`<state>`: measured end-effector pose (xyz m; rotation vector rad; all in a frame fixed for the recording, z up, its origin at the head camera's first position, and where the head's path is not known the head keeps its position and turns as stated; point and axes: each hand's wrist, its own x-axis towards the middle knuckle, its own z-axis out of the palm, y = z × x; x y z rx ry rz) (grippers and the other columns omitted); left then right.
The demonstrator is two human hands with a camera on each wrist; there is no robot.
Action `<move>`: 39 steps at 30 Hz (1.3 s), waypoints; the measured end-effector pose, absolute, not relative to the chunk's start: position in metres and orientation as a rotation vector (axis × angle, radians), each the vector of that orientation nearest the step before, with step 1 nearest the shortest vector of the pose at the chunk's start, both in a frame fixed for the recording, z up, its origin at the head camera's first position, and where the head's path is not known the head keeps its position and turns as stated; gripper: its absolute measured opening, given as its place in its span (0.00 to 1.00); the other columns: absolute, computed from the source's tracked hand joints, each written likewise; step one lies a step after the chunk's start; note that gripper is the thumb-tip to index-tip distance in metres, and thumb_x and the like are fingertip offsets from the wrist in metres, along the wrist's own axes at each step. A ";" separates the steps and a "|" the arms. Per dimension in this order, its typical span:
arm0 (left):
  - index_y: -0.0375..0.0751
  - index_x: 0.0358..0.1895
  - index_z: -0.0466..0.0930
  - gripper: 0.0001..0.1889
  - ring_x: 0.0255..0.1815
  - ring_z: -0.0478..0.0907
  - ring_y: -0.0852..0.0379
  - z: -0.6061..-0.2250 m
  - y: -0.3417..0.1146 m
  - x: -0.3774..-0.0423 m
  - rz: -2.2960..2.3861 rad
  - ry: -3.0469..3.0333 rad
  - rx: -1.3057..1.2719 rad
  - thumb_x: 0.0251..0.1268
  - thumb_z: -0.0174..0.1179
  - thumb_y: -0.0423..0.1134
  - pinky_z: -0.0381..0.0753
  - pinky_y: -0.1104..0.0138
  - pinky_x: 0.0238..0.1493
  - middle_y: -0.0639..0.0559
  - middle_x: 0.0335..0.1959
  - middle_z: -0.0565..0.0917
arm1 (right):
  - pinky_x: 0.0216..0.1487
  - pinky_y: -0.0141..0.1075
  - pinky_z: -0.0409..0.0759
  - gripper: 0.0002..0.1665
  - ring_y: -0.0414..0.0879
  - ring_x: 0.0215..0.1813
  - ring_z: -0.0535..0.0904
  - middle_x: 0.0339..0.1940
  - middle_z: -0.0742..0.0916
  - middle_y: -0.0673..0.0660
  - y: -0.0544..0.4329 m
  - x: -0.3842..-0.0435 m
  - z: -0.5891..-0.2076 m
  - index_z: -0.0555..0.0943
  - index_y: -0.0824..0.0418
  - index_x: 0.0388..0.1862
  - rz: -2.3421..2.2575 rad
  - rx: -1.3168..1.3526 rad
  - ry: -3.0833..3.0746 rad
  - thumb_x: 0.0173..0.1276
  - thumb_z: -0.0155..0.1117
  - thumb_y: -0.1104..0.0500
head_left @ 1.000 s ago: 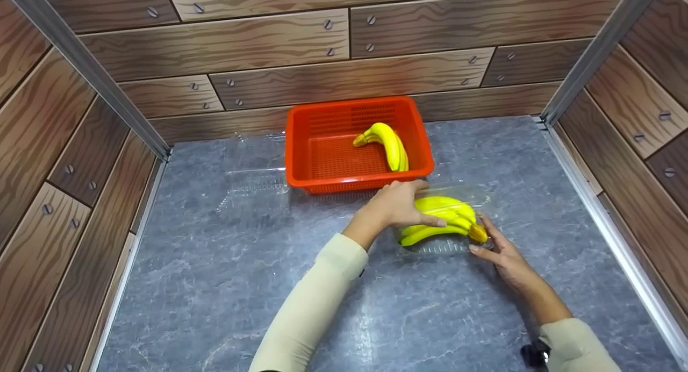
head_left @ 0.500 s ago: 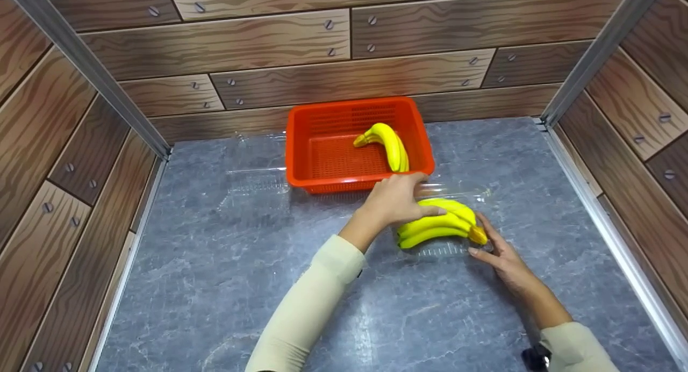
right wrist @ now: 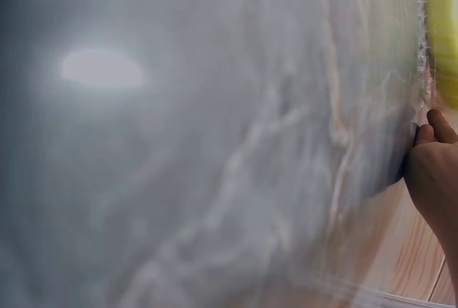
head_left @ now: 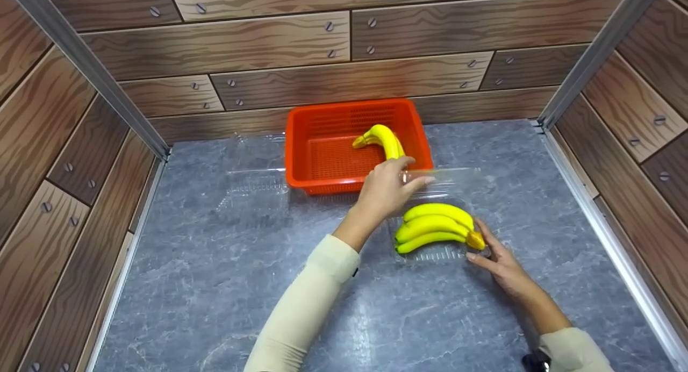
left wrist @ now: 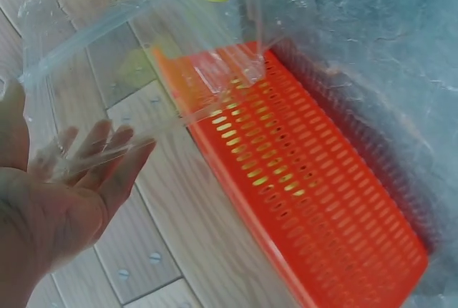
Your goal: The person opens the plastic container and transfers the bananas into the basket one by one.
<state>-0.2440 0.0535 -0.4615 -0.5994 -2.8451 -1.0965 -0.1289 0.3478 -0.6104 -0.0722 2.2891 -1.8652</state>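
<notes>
A clear plastic clamshell container stands on the grey tabletop with a bunch of yellow bananas in its base. My left hand holds the container's clear lid raised behind the bananas. In the left wrist view the thumb and fingers lie either side of the lid's edge. At the container's right end, my right hand grips the base beside the banana stems, thumb in front and fingers behind. The right wrist view is blurred and shows only part of that hand.
Behind the container, an orange-red basket holds another banana bunch. A second clear plastic container lies at the basket's left. Wood-patterned walls close off the back and both sides.
My left hand has moved up and back, swinging the lid off the bananas toward the basket. My right hand stays at the container's right end.
</notes>
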 end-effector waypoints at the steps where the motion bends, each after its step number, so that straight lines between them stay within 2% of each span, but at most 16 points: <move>1: 0.46 0.68 0.82 0.33 0.54 0.87 0.52 -0.464 0.053 -0.245 -1.135 -2.803 -0.583 0.71 0.65 0.65 0.87 0.58 0.60 0.50 0.56 0.91 | 0.86 0.71 0.32 0.53 0.67 0.90 0.36 0.92 0.46 0.63 0.348 -0.128 -0.611 0.47 0.51 0.91 -1.861 -0.067 2.291 0.76 0.65 0.66; 7: 0.41 0.68 0.82 0.22 0.64 0.85 0.47 -0.478 0.048 -0.251 -1.349 -2.586 -0.479 0.82 0.59 0.50 0.83 0.57 0.70 0.44 0.60 0.88 | 0.86 0.70 0.30 0.54 0.67 0.90 0.34 0.92 0.46 0.64 0.347 -0.123 -0.611 0.47 0.52 0.91 -1.851 -0.064 2.293 0.76 0.66 0.65; 12: 0.38 0.71 0.78 0.20 0.65 0.85 0.45 -0.487 0.045 -0.255 -1.457 -2.482 -0.437 0.85 0.54 0.41 0.83 0.56 0.71 0.39 0.61 0.87 | 0.86 0.71 0.31 0.54 0.67 0.90 0.32 0.92 0.43 0.62 0.346 -0.118 -0.610 0.45 0.54 0.91 -1.830 -0.063 2.279 0.77 0.65 0.64; 17: 0.36 0.76 0.72 0.22 0.65 0.84 0.45 -0.492 0.044 -0.259 -1.561 -2.437 -0.379 0.87 0.50 0.38 0.83 0.57 0.69 0.38 0.61 0.86 | 0.86 0.71 0.32 0.54 0.66 0.91 0.32 0.93 0.43 0.61 0.344 -0.117 -0.609 0.45 0.51 0.91 -1.825 -0.044 2.272 0.78 0.65 0.63; 23: 0.37 0.81 0.65 0.26 0.65 0.82 0.45 -0.495 0.043 -0.260 -1.628 -2.461 -0.336 0.89 0.47 0.40 0.83 0.56 0.69 0.39 0.64 0.84 | 0.86 0.72 0.30 0.55 0.67 0.91 0.33 0.93 0.43 0.61 0.344 -0.117 -0.608 0.45 0.51 0.91 -1.822 -0.027 2.278 0.77 0.65 0.63; 28: 0.37 0.82 0.64 0.27 0.68 0.81 0.44 -0.496 0.041 -0.258 -1.663 -2.452 -0.346 0.88 0.50 0.43 0.83 0.55 0.70 0.39 0.66 0.83 | 0.86 0.72 0.31 0.55 0.67 0.91 0.32 0.93 0.44 0.62 0.345 -0.118 -0.607 0.45 0.52 0.91 -1.807 -0.023 2.294 0.77 0.66 0.62; 34: 0.39 0.79 0.68 0.29 0.62 0.82 0.41 -0.499 0.041 -0.249 -1.653 -2.377 -0.296 0.80 0.61 0.41 0.83 0.56 0.61 0.39 0.64 0.83 | 0.85 0.72 0.30 0.54 0.66 0.91 0.31 0.93 0.44 0.61 0.346 -0.118 -0.608 0.45 0.52 0.91 -1.800 -0.030 2.296 0.77 0.66 0.62; 39: 0.40 0.73 0.75 0.27 0.67 0.78 0.44 -0.503 0.044 -0.236 -1.554 -2.268 -0.186 0.73 0.66 0.38 0.77 0.54 0.71 0.41 0.64 0.81 | 0.86 0.71 0.32 0.54 0.65 0.91 0.32 0.93 0.44 0.62 0.347 -0.118 -0.609 0.46 0.52 0.91 -1.818 -0.030 2.277 0.77 0.66 0.63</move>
